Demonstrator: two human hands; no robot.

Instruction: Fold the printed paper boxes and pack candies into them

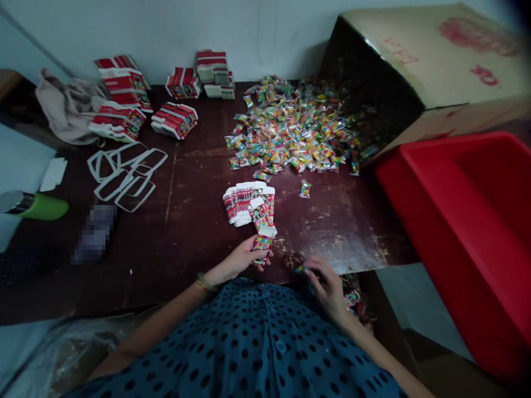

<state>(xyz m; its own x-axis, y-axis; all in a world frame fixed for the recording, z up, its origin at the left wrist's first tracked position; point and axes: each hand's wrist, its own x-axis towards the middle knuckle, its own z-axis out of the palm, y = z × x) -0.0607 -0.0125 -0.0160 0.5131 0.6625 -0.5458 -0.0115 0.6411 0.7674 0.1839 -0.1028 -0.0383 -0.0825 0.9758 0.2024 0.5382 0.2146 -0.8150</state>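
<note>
Item: small printed carton [262, 243], left hand [238, 260] fingers clamped on it, just above worktop [186, 232] edge. Right hand [327, 284] fingers pinching candy packet [301, 270], apart from carton. Flat carton stack [248, 203] just beyond left fingers. We are judging risks: packet slipping off the near edge; carton crushing under tight grip; sleeve nudging stack.
</note>
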